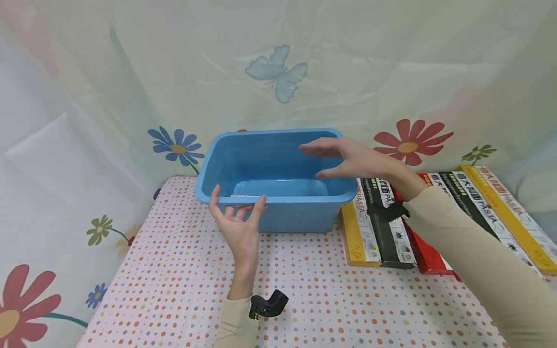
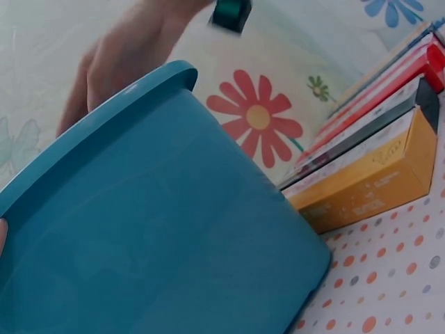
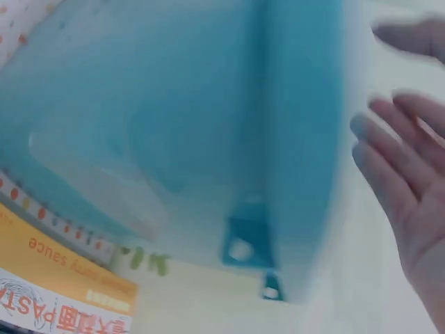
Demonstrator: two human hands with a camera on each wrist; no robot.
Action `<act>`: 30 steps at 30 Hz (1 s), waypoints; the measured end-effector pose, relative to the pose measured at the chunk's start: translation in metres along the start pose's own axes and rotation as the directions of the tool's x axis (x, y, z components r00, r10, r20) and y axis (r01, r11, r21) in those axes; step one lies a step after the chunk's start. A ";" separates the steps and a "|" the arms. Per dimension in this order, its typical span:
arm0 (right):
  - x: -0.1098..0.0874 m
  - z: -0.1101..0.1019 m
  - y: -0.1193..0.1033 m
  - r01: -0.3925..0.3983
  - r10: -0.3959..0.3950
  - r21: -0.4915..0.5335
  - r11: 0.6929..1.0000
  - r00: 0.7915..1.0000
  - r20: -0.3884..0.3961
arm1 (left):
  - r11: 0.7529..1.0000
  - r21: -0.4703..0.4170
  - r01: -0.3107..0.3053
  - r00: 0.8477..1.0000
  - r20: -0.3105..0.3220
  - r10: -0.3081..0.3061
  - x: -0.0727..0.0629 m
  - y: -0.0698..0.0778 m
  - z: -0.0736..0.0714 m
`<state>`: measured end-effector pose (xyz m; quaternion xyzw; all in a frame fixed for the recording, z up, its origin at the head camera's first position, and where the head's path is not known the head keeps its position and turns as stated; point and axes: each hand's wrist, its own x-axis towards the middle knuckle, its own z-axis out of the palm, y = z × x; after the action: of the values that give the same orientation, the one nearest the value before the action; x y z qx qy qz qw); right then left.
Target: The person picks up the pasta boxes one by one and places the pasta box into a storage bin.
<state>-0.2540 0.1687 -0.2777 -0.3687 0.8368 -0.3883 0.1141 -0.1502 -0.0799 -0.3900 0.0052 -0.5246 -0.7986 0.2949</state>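
Observation:
A blue plastic bin (image 1: 300, 215) stands on the dotted tabletop against the back cloth. My left hand (image 1: 239, 232) holds its near rim toward the left, with the thumb and one finger at the rim and other fingers curled beneath it. Above the bin's right side hovers my right hand (image 1: 344, 157), thumb and fingers spread apart with nothing between them. In the right wrist view the bin is blurred, with the right hand (image 3: 417, 160) beyond its rim. A thin whitish strip (image 1: 243, 195) shows inside the bin behind the near rim; its kind cannot be made out.
Right of the bin lie several flat pasta boxes: a yellow and white one (image 1: 361, 232), a black and white one (image 1: 393, 237), red ones (image 1: 428, 251), and another yellow one (image 1: 513, 217). My right forearm passes over them. Flowered cloth (image 1: 278, 72) hangs behind the table.

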 end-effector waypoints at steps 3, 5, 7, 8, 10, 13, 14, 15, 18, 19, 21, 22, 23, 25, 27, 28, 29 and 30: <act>-0.031 -0.002 -0.016 -0.021 0.025 0.020 1.000 0.982 -0.188 | 1.000 0.008 -0.006 1.000 -0.001 0.006 0.000 -0.001 0.000; -0.055 0.000 -0.025 -0.041 0.043 0.014 0.999 0.941 -0.335 | 1.000 0.012 -0.007 1.000 0.002 0.007 0.001 -0.001 0.000; -0.077 0.005 -0.031 -0.048 0.051 0.020 0.999 0.880 -0.471 | 1.000 0.009 -0.006 1.000 0.005 0.006 0.000 -0.002 0.000; -0.088 0.009 -0.033 -0.049 0.055 0.026 0.998 0.846 -0.530 | 1.000 0.009 -0.005 1.000 0.006 0.005 0.000 -0.002 0.001; -0.107 0.020 -0.034 -0.072 0.078 0.035 0.997 0.774 -0.628 | 1.000 0.008 -0.002 1.000 0.008 0.002 0.000 -0.003 0.001; -0.131 0.040 -0.028 -0.093 0.109 0.062 0.994 0.687 -0.719 | 1.000 0.006 0.002 1.000 0.009 -0.002 -0.001 -0.003 0.001; -0.138 0.047 -0.025 -0.105 0.125 0.073 0.992 0.664 -0.737 | 1.000 0.007 0.002 1.000 0.009 -0.002 -0.002 -0.003 0.001; -0.145 0.054 -0.021 -0.124 0.141 0.079 0.989 0.644 -0.752 | 1.000 0.006 0.003 1.000 0.010 -0.003 -0.002 -0.003 0.001; -0.159 0.076 -0.008 -0.174 0.206 0.124 0.977 0.611 -0.765 | 1.000 0.004 0.003 1.000 0.009 -0.003 -0.003 -0.003 0.001; -0.161 0.084 -0.003 -0.191 0.227 0.138 0.972 0.606 -0.762 | 1.000 0.004 0.002 1.000 0.009 -0.002 -0.003 -0.002 0.002; -0.164 0.100 0.007 -0.214 0.265 0.167 0.962 0.607 -0.749 | 1.000 0.009 0.001 1.000 0.011 -0.001 -0.003 -0.002 0.002; -0.164 0.108 0.011 -0.218 0.278 0.179 0.959 0.610 -0.742 | 1.000 0.015 -0.002 1.000 0.012 0.002 -0.003 -0.002 0.001; -0.163 0.116 0.016 -0.229 0.291 0.187 0.955 0.614 -0.734 | 1.000 0.019 -0.005 1.000 0.014 0.005 -0.002 -0.002 0.001; -0.161 0.131 0.025 -0.245 0.304 0.189 0.951 0.623 -0.720 | 1.000 0.025 -0.009 1.000 0.017 0.009 -0.002 -0.002 0.000; -0.159 0.143 0.033 -0.269 0.331 0.202 0.942 0.635 -0.698 | 0.999 0.031 -0.010 1.000 0.017 0.010 -0.001 -0.002 0.000; -0.158 0.149 0.037 -0.287 0.347 0.206 0.935 0.637 -0.688 | 1.000 0.030 -0.008 1.000 0.016 0.007 -0.001 -0.002 0.000; -0.157 0.154 0.041 -0.311 0.372 0.216 0.926 0.640 -0.672 | 1.000 0.029 -0.005 1.000 0.015 0.005 -0.002 -0.002 0.001; -0.157 0.159 0.044 -0.325 0.391 0.228 0.918 0.643 -0.659 | 1.000 0.028 -0.002 1.000 0.015 0.001 -0.002 -0.002 0.001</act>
<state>-0.0910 0.2082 -0.4315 -0.0184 0.8559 -0.5036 -0.1162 -0.1497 -0.0773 -0.3915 0.0031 -0.5381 -0.7908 0.2916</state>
